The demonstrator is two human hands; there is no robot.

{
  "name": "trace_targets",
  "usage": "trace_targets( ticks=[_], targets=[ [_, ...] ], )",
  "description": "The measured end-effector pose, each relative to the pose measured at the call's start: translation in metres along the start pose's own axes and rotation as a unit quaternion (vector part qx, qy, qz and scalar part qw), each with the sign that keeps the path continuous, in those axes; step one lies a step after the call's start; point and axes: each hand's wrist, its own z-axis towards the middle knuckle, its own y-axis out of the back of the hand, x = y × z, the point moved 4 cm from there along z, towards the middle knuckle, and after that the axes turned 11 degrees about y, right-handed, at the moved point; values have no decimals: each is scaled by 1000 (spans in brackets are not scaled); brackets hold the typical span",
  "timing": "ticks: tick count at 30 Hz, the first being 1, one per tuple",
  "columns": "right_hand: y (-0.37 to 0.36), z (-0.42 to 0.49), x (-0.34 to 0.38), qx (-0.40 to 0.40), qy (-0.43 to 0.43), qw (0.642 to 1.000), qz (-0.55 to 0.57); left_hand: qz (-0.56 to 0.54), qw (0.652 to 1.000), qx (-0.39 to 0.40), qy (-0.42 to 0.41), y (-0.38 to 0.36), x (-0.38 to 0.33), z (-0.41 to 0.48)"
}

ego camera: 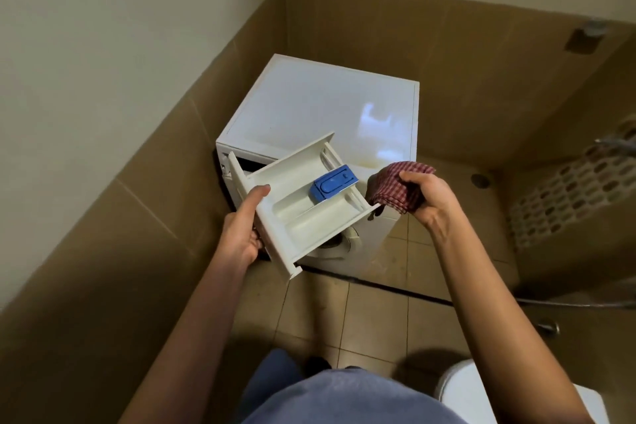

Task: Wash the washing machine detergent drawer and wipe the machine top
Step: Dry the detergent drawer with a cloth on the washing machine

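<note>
Fingers (256,238) of the left hand (241,234) curl under the front panel of the detergent drawer (309,217), thumb (260,192) along the panel's top edge. That one grip carries the whole thing. It's fully out of its slot (248,166), held in the air across the front of the washing machine (378,234), compartments up, roughly level. Far compartment has the blue insert (333,186) seated. Right hand (428,198) clutches a bunched red checked cloth (395,188) just beside the drawer's back end; can't tell if cloth touches the corner.

My read: removal done, washing not begun, machine top (309,107) unwiped, with a yellowish patch near its front right edge.

To do this step well:
- Holding by the panel alone leaves the long body cantilevered. Get the right hand under the back end, or rest it on the top, before scrubbing.
- Keep it level until it's over the floor drain (480,180), so residue doesn't run onto the machine front.
- Pull the insert and clean under it; gunk probably collects there.
- Push a cloth corner along the ribs and into the compartment corners, working back to front.
- The hose (568,303) on the floor to the right looks like the water source, though its end is out of frame.
- Rinse the cloth before it goes on the top.
</note>
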Motion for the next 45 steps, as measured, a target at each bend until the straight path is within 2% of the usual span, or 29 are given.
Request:
trace_targets(
  ticks=[10, 15, 21, 25, 33, 45],
  targets=[
    [-52, 100, 17, -78, 16, 996, 34, 54, 997, 55, 22, -59, -112, 114],
    [-79, 141, 22, -118, 21, 990, 70, 131, 989, 65, 23, -89, -176, 157],
    [-98, 172, 25, -145, 27, 984, 102, 230, 971, 56, -13, -122, -232, 194],
    [-100, 190, 30, -160, 32, 979, 124, 272, 959, 29, -72, -147, -257, 209],
    [-87, 212, 50, -174, 26, 979, 106, 412, 888, 0, -203, -203, -286, 212],
    [-89, 248, 83, -147, 42, 985, 85, 572, 773, -84, -263, -267, -281, 221]
  ],
)
